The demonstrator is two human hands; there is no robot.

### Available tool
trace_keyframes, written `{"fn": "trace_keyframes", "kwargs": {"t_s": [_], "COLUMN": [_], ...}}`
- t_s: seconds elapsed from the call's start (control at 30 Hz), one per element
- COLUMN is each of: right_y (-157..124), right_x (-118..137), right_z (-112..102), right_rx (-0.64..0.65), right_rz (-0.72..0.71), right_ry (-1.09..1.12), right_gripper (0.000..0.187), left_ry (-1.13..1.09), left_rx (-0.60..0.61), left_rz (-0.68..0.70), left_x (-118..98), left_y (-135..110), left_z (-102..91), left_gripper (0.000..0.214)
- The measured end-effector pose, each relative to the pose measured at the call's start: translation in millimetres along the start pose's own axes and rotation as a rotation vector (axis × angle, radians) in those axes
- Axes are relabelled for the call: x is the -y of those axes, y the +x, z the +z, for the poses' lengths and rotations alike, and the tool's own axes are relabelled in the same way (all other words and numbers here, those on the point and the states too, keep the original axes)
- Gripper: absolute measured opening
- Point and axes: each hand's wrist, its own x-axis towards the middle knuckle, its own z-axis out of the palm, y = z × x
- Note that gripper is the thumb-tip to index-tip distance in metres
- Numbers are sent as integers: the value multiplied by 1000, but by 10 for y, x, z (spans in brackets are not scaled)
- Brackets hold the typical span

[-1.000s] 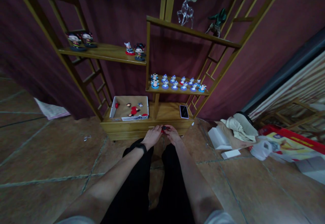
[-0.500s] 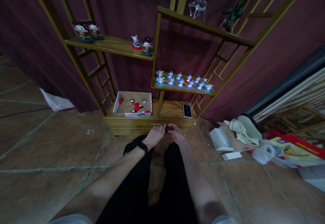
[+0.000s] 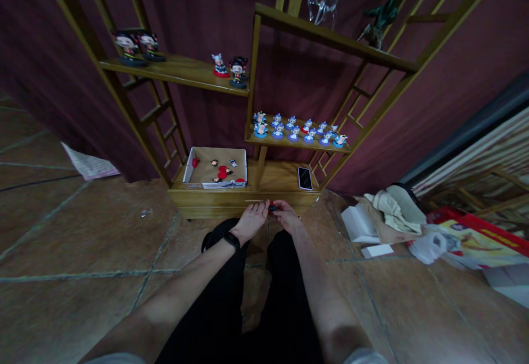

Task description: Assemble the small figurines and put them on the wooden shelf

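Note:
Between my fingertips is a small red and black figurine [image 3: 272,207], partly covered, its details too small to make out. My left hand [image 3: 254,216] closes on it from the left, and a black band circles that wrist. From the right, my right hand [image 3: 286,215] pinches the same piece. Both hands are in front of the wooden cabinet's drawer [image 3: 215,199]. Just beyond, a shallow cardboard box [image 3: 204,174] on the cabinet's low top holds several small red, black and white figurine parts. A phone [image 3: 305,178] lies on the same top to the right.
Rows of small blue and white figurines [image 3: 293,133] stand on the middle shelf. Dark-haired figurines [image 3: 128,47] are on the left shelf. Up high are a clear glass deer [image 3: 324,1] and a green figure [image 3: 380,21]. White boxes [image 3: 360,225] and a plastic bag [image 3: 430,245] lie on the floor.
The view has shifted very slightly. Both hands stay together at the figurine in nearly the same pose, and the things on the shelves have not moved.

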Motion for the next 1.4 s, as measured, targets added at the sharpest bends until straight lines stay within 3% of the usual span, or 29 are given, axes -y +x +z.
{"fn": "trace_keyframes", "kwargs": {"t_s": [0.37, 1.4], "right_y": [-36, -13], "right_x": [51, 24], "right_z": [20, -26], "right_rx": [-13, -38], "right_rz": [5, -21], "right_ry": [1, 7], "right_gripper": [31, 32], "left_ry": [-15, 220], "left_rx": [-7, 6], "left_rz": [-5, 46], "left_x": [-42, -74], "left_y": [4, -1], "left_z": [-36, -56], "left_gripper": [57, 54]}}
